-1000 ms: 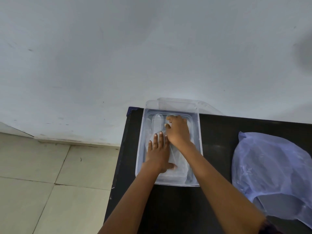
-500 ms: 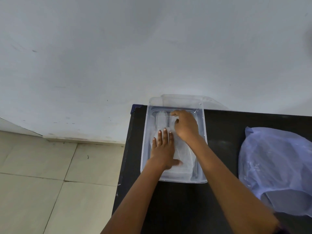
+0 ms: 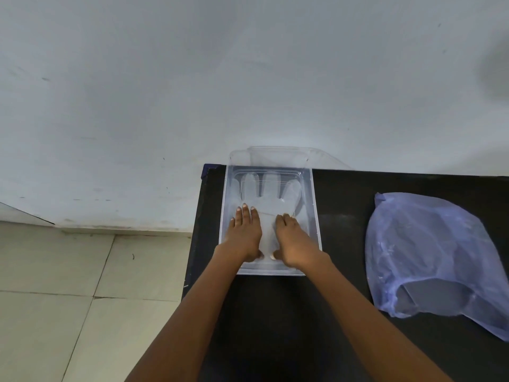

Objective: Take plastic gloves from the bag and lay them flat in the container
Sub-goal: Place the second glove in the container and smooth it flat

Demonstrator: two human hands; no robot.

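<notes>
- Both of your hands are down inside the clear container (image 3: 314, 216), side by side and a little apart, palms flat.
- Your left hand (image 3: 245, 235) lies with fingers straight and together, pressing the left half of the plastic glove (image 3: 268, 199); your right hand (image 3: 292, 238) presses the right half, its fingers flat too, nothing pinched or curled round.
- The glove lies spread on the container floor, cuff under your palms, its finger shapes fanned out just beyond your fingertips toward the far wall.
- Whether one glove or a stack lies under you, I cannot tell; the film is too clear.
- Expect this film to handle almost weightless, limp and slick: it likely clings to skin and lifts when your palms rise, so peel your hands off slowly, heel first.
- If a crease needs fixing, take it at the cuff edge by your wrists with a light pinch; the thin finger parts probably fold or tear first.
- The blue bag (image 3: 429, 257) sits on the black bench (image 3: 344, 194), well to the right of your right hand, its mouth sagging open toward you.
- For the next glove, go in through that mouth and lift one by its cuff.
</notes>
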